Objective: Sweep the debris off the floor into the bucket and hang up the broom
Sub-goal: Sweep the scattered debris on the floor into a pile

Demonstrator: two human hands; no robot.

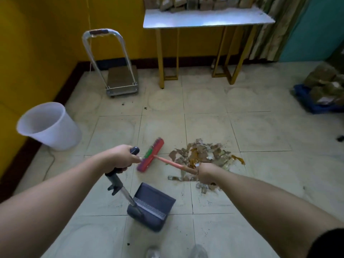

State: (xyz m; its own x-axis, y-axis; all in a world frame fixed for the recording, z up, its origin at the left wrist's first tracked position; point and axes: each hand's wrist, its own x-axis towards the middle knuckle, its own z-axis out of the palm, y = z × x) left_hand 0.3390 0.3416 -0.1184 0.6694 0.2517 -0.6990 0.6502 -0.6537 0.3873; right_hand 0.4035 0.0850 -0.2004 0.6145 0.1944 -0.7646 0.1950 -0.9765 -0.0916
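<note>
The left fingers (122,165) are curled tight round the dark grip of a dustpan's pole. The left hand (121,157) holds the pole tilted, and the dustpan (152,207) sits low at the floor (260,131) between the two forearms, mouth towards the right. The right fingers (200,172) are wrapped round the pink handle of the broom (150,155), held by the right hand (206,173). The handle runs up and left to the red head, which is at the tiles just beside the left hand. The debris (202,153), a heap of brown scraps, lies just right of the head, with a few bits under the right wrist. The white bucket (48,125) stands at the yellow wall (37,53), well apart from the heap. Farther off are a trolley (119,79) and a bench (204,20) carrying parcels (186,2).
</note>
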